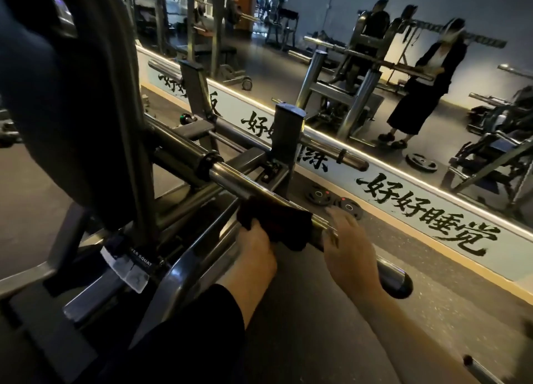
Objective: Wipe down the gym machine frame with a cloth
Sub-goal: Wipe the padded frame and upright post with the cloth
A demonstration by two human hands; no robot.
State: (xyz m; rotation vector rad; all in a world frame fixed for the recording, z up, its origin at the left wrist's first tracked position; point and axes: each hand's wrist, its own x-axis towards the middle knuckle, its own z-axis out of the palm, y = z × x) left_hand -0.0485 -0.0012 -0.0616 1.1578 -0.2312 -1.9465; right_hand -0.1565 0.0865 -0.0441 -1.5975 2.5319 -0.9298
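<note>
Head view: a person bends over a squat machine beside a wall mirror (375, 75).
Cloth (277, 225): dark and soft, draped over the chrome bar (230, 179) that sticks out from the machine frame (178, 256).
Left hand (253, 251): fingers clenched on the cloth's near edge, pressing it to the bar.
Right hand (346, 245): fingers curled over the bar just beyond the cloth, steadying it.
Handling: the cloth looks light and limp, best bunched in the palm; the bar looks hard and slick.
Floor: weight plates (334, 199) lie near the mirror.
</note>
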